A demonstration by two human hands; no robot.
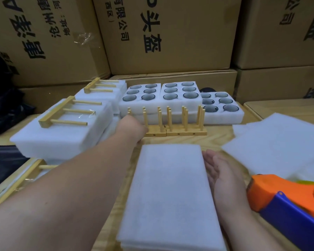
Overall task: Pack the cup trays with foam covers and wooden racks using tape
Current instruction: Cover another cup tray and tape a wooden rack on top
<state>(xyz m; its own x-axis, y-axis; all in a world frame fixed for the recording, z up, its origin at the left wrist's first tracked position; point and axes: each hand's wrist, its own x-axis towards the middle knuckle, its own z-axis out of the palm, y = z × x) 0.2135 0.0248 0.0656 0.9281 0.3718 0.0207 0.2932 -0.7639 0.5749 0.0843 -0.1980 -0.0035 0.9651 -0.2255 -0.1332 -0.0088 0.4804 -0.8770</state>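
Observation:
A white foam cover (170, 192) lies on a foam tray right in front of me. My right hand (223, 174) rests open and flat against the tray's right side. My left hand (132, 129) reaches forward and grips the left end of the wooden racks (176, 131), which stand in a row with their pegs up. Its fingers are mostly hidden behind the hand. Behind the racks are three open cup trays (181, 91) with dark glass cups in their holes.
Two packed trays (62, 124) with racks taped on top sit at the left. Loose foam sheets (279, 142) lie at the right. An orange and blue tape dispenser (288, 200) is near the right edge. Cardboard boxes (170, 42) wall off the back.

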